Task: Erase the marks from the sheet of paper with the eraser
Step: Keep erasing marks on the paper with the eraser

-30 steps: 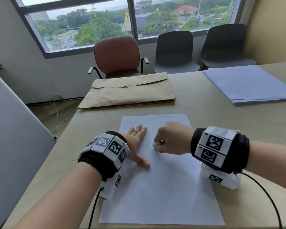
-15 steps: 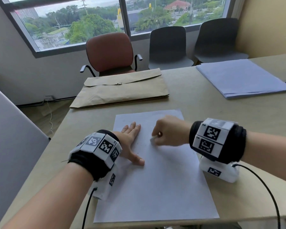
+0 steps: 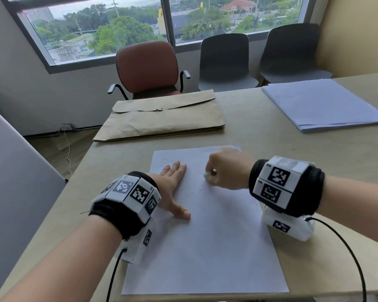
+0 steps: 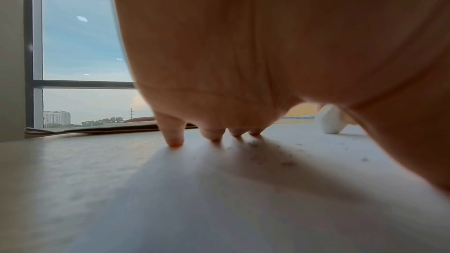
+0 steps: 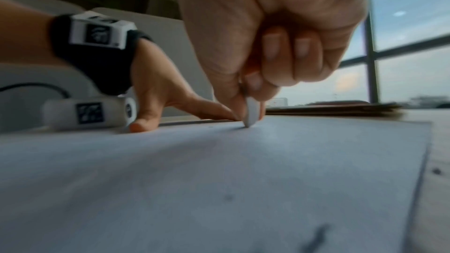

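Under the pinching fingertips (image 5: pixel 253 84) of the right hand (image 3: pixel 226 171), the white eraser (image 5: pixel 252 112) stands tilted with its tip touching the sheet of paper (image 3: pixel 205 247), thumb and curled fingers closed tight round it. Just left of those fingers, the left hand (image 3: pixel 172 186) lies flat, fingers straight and together, thumb spread, pressing the sheet to the table (image 3: pixel 292 153). Compared with 1.0 s ago, the eraser has travelled only a little across the same patch while the flat hand has kept its place, so this reads as mid-stroke rubbing. Dark crumbs (image 4: pixel 287 163) lie between the 2 hands. No clear mark shows there; a blurred dark streak (image 5: pixel 316 238) lies nearer the right wrist, perhaps work left. Nothing readable appears: only black-and-white coded squares on the wristbands (image 3: pixel 277 182).
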Demonstrator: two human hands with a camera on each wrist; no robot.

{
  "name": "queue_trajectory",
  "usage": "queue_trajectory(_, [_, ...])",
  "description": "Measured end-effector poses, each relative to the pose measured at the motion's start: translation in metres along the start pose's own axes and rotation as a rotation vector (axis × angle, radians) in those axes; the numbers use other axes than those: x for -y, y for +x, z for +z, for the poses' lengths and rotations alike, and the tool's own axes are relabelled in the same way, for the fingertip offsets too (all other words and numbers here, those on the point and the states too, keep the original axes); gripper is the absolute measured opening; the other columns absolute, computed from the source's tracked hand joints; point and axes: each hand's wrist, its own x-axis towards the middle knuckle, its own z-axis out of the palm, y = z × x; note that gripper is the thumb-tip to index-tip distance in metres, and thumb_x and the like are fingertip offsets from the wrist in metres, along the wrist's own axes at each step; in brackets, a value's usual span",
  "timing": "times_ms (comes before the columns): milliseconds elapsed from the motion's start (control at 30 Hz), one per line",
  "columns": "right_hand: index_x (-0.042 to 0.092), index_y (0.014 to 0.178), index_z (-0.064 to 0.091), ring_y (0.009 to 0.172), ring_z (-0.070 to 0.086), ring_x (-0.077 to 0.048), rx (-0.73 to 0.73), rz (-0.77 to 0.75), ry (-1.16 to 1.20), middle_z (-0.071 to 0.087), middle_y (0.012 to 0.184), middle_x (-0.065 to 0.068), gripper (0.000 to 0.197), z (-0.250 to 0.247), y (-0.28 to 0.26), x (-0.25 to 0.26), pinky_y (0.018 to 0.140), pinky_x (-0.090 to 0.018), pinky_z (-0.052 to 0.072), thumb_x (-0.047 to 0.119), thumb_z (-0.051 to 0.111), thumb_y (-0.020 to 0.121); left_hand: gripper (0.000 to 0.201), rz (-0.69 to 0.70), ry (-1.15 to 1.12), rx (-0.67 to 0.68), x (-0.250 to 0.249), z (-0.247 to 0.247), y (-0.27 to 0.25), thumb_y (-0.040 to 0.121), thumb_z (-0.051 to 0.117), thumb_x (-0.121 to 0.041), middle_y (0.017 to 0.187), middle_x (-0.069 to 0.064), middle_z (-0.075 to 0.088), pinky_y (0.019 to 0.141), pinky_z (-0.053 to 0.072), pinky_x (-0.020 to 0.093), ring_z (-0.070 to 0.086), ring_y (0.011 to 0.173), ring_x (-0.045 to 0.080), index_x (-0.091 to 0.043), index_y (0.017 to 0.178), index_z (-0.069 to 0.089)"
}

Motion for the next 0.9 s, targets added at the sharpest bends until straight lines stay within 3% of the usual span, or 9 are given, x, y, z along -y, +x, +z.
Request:
queue_trajectory(100, [0.015, 0.050, 0.038, 0.063, 0.030, -0.025, 0.111, -0.157, 0.052, 0.032, 0.055, -0.008, 0.035, 0.004, -0.013, 0.010, 0.057, -0.028, 0.031, 0.019, 0.051, 0.083, 0.124, 0.014, 0.001, 0.019, 0.002, 0.002, 0.001, 0.074, 0.067, -0.058, 0.152, -0.004, -0.031, 0.119, 0.000, 0.039, -0.021, 0.143, 0.013, -0.020, 0.144, -0.028])
queue_trajectory(167, [0.014, 0.048, 0.031, 0.064, 0.027, -0.023, 0.112, -0.146, 0.051, 0.028, 0.054, -0.008, 0.039, 0.003, -0.013, 0.008, 0.055, -0.029, 0.028, 0.019, 0.052, 0.081, 0.124, 0.020, -0.003, 0.027, 0.002, 0.003, 0.000, 0.073, 0.067, -0.058, 0.152, -0.005, -0.031, 0.119, 0.000, 0.039, -0.021, 0.143, 0.013, -0.020, 0.144, -0.028])
queue_trajectory(300, [0.008, 0.051, 0.036, 0.065, 0.039, -0.031, -0.028, 0.019, -0.017, 0.035, 0.052, -0.007, 0.038, 0.001, 0.001, -0.005, 0.055, -0.029, 0.035, 0.019, 0.049, 0.085, 0.123, 0.013, -0.001, 0.018, -0.001, 0.002, -0.001, 0.074, 0.067, -0.057, 0.153, -0.005, -0.031, 0.119, 0.001, 0.041, -0.021, 0.143, 0.013, -0.020, 0.144, -0.027])
queue_trajectory(400, [0.005, 0.058, 0.049, 0.067, 0.042, -0.032, 0.011, -0.065, -0.014, 0.045, 0.057, -0.012, 0.031, 0.003, -0.005, 0.002, 0.060, -0.029, 0.041, 0.020, 0.048, 0.085, 0.123, 0.016, 0.004, 0.012, 0.000, 0.002, -0.001, 0.074, 0.067, -0.057, 0.153, -0.005, -0.031, 0.119, 0.001, 0.041, -0.020, 0.143, 0.013, -0.020, 0.144, -0.027])
queue_trajectory(500, [0.009, 0.054, 0.046, 0.061, 0.030, -0.023, 0.148, -0.196, 0.083, 0.033, 0.052, -0.007, 0.032, 0.005, -0.017, 0.014, 0.052, -0.025, 0.029, 0.021, 0.052, 0.083, 0.124, 0.020, 0.001, 0.018, 0.001, 0.003, 0.000, 0.074, 0.067, -0.057, 0.152, -0.004, -0.031, 0.120, 0.001, 0.041, -0.021, 0.143, 0.013, -0.020, 0.144, -0.028])
queue_trajectory(567, [0.013, 0.051, 0.042, 0.061, 0.030, -0.022, 0.127, -0.164, 0.093, 0.034, 0.054, -0.008, 0.034, 0.004, -0.014, 0.011, 0.053, -0.027, 0.030, 0.021, 0.054, 0.082, 0.124, 0.020, -0.001, 0.019, 0.001, 0.003, 0.000, 0.074, 0.067, -0.058, 0.152, -0.004, -0.031, 0.120, 0.001, 0.041, -0.021, 0.143, 0.013, -0.020, 0.144, -0.028])
queue_trajectory(667, [0.011, 0.051, 0.043, 0.064, 0.037, -0.028, -0.003, 0.011, 0.038, 0.039, 0.053, -0.008, 0.033, 0.001, 0.001, -0.002, 0.059, -0.028, 0.036, 0.019, 0.051, 0.082, 0.124, 0.020, -0.003, 0.013, 0.001, 0.003, 0.000, 0.074, 0.068, -0.057, 0.153, -0.004, -0.030, 0.120, 0.002, 0.042, -0.021, 0.143, 0.013, -0.019, 0.144, -0.027])
queue_trajectory(733, [0.011, 0.053, 0.042, 0.066, 0.042, -0.029, -0.049, 0.029, -0.014, 0.040, 0.054, -0.006, 0.033, 0.001, 0.002, -0.002, 0.058, -0.027, 0.037, 0.020, 0.049, 0.083, 0.124, 0.019, -0.001, 0.009, 0.001, 0.003, 0.000, 0.074, 0.067, -0.057, 0.153, -0.004, -0.030, 0.120, 0.002, 0.042, -0.021, 0.143, 0.013, -0.019, 0.144, -0.027])
queue_trajectory(900, [0.014, 0.048, 0.040, 0.062, 0.032, -0.025, 0.127, -0.219, 0.066, 0.035, 0.052, -0.008, 0.038, 0.007, -0.016, 0.020, 0.051, -0.024, 0.030, 0.023, 0.054, 0.083, 0.124, 0.021, 0.013, 0.014, 0.001, 0.003, 0.001, 0.074, 0.067, -0.057, 0.152, -0.004, -0.031, 0.119, 0.000, 0.039, -0.021, 0.143, 0.014, -0.019, 0.144, -0.028])
